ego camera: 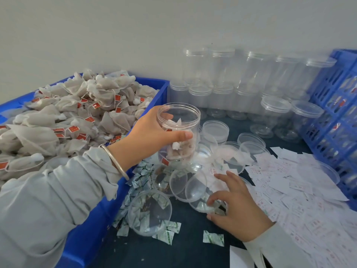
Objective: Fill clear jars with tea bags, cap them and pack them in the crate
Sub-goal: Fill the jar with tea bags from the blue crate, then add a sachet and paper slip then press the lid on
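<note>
My left hand [152, 136] grips an open clear jar [178, 120] from its side, thumb across the front. The jar stands upright with a few tea bags inside it. My right hand [233, 202] reaches over loose clear lids [196, 187] on the dark table, its fingertips pinching the edge of one lid [204, 206]. A blue bin [108, 209] at the left is heaped with tea bags [77, 117] with red tags. A blue slotted crate [336, 120] stands at the right edge.
Capped empty jars [249, 78] are stacked along the back wall. More loose lids [215, 129] lie behind the held jar. Small green-white sachets [168, 231] are scattered in front. White paper slips [301, 192] cover the table's right side.
</note>
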Tool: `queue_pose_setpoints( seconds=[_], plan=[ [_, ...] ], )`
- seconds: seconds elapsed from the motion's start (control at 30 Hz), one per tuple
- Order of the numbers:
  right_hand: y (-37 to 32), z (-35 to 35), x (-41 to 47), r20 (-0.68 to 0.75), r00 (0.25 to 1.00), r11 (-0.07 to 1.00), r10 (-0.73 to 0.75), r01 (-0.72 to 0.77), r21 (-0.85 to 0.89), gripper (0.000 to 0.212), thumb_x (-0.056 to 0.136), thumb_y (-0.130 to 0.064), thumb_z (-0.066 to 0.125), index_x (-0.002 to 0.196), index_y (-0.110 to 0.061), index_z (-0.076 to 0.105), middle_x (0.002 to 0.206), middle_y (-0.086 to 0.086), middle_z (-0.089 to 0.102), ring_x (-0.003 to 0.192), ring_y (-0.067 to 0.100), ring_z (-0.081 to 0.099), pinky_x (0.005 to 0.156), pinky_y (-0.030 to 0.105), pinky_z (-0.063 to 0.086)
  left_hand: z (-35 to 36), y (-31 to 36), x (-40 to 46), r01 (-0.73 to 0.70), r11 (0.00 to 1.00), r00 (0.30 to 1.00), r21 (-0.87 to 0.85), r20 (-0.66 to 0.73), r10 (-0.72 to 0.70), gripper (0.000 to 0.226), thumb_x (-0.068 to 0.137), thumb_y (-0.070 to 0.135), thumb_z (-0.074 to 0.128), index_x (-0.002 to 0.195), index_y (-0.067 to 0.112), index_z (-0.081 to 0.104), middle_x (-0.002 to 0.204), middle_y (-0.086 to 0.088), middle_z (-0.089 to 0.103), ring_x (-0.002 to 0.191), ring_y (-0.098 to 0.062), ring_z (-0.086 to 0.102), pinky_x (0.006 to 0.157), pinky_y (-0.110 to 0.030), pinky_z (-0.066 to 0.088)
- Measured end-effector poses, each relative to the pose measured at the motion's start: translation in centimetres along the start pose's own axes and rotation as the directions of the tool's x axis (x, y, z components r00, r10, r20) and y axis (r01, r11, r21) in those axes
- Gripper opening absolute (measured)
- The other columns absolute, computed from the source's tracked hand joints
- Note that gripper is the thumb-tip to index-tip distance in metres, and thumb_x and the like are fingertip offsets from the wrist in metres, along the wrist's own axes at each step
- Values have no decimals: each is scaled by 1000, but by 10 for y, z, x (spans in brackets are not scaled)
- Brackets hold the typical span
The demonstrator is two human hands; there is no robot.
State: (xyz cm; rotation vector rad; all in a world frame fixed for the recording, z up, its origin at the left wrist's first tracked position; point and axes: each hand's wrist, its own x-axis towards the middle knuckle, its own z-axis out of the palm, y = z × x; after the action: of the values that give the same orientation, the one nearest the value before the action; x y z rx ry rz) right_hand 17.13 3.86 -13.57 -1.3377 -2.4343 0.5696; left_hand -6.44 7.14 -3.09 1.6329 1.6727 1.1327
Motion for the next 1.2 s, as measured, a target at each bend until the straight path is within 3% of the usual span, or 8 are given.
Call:
queue_pose_setpoints(
  seconds=[0.1,0.23,0.33,0.47,0.6,0.77,1.03,1.2],
  plan=[
    [-1,4,1,-134,991,999,-16,12,-29,20,78,-33,75,98,-32,70,150,-10,25,141,7,4,104,9,-9,-1,3,-2,-9,1000,1000,6,18,9,93,32,74,71,115,41,46,111,20,59,93,6,56,75,-15,39],
    [0,0,4,-446,887,993,118,-102,58,33,74,-16,78,102,-25,62,148,0,31,137,16,24,108,22,16,-1,4,-4,-13,1000,1000,7,24,13,89,33,71,70,114,41,46,112,18,58,91,6,56,75,-15,39],
    [2,-1,2,-421,887,980,191,-151,126,34,74,-17,78,91,-28,50,152,-3,22,140,19,21,109,26,21,-1,4,-5,-8,1000,999,12,34,8,86,33,70,70,111,41,46,113,17,59,92,4,55,77,-18,39],
    [1,7,-6,-331,944,1000,-2,2,-1,18,71,-27,80,75,-28,62,150,-15,13,143,8,-1,112,24,-2,-1,4,-4,-12,999,999,34,41,11,97,32,72,69,120,36,48,115,15,59,95,0,55,86,-25,43],
    [-2,13,-8,-124,992,992,-8,-8,-128,11,82,-42,68,90,-36,71,148,-19,4,134,1,-23,112,27,-17,0,3,-4,-20,999,998,35,58,18,101,34,70,71,125,33,48,115,14,59,101,-2,56,87,-25,42],
    [-13,1,-9,-343,936,991,-76,34,-127,13,67,-13,85,66,-21,75,126,10,60,127,36,42,102,53,30,0,4,-6,-27,999,996,32,85,24,102,32,70,71,125,35,47,116,17,57,99,4,53,80,-17,39],
    [-37,-63,9,-699,713,991,52,49,124,18,87,-27,63,90,-13,74,100,-7,59,94,7,51,83,6,33,2,7,-11,-75,996,983,48,172,66,106,32,71,70,128,36,44,120,20,55,101,8,51,66,-6,42],
    [-65,-87,37,-751,661,980,-19,161,117,8,81,-19,72,85,-13,77,93,-10,60,89,5,55,81,1,34,3,10,-15,-99,994,971,47,225,86,98,38,66,74,126,40,42,119,22,55,102,12,51,68,-4,43]
  ],
)
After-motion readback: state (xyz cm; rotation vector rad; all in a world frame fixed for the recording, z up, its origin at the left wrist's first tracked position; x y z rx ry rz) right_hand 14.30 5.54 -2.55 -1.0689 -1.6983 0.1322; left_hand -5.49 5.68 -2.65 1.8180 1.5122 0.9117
